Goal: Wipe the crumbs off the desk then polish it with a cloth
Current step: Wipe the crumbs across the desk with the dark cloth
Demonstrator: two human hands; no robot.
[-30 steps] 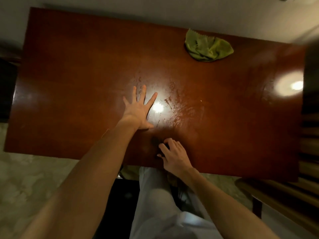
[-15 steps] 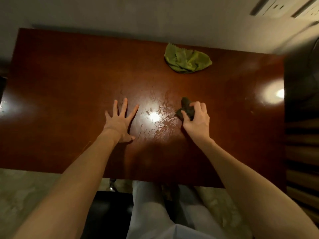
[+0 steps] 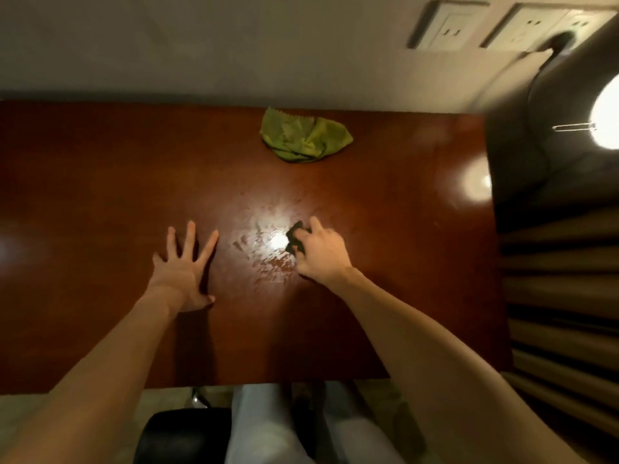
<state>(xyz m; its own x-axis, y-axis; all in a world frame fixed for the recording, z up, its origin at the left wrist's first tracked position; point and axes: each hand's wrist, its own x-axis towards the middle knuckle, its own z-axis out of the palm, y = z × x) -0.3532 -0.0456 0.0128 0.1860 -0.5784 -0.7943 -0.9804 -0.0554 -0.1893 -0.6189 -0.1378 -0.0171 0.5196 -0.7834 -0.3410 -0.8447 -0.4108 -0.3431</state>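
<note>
From the head camera I see my left hand (image 3: 182,272) lying flat on the brown desk (image 3: 100,182), fingers straight and spread, holding nothing. My right hand (image 3: 321,254) is just to its right, fingers curled round a small dark rag (image 3: 294,241) that it presses onto the desktop. The rag sits at the right edge of a smeared, speckled patch (image 3: 268,262) that catches a bright glare between my two hands. A crumpled green cloth (image 3: 306,139) lies well apart from both hands, near the far edge of the desk by the wall. Wall sockets (image 3: 445,25) show at the upper right, and a lit lamp (image 3: 606,118) glows beyond the desk's right end.
</note>
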